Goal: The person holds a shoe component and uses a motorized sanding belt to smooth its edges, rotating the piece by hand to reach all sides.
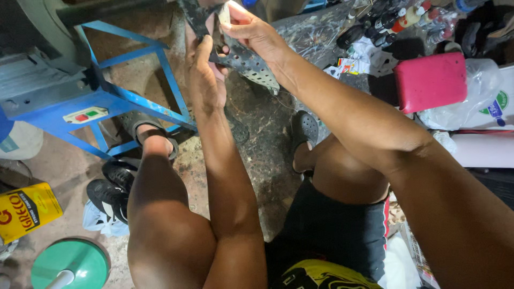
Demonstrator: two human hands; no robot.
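With both hands clamped on the dark perforated shoe piece (247, 63) held up at the far middle, the left hand (206, 75) should steady it while the right hand (256, 33) works the upper edge gently.

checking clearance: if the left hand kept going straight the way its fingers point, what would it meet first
Probably the dark perforated piece that the left hand already grips; its fingers point up toward the picture's top edge, where depth is unclear.

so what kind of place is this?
Probably a small shoe-repair or leather workshop: both hands, left hand and right hand, hold a perforated dark piece, beside a blue metal machine frame, bottles and a stained concrete floor.
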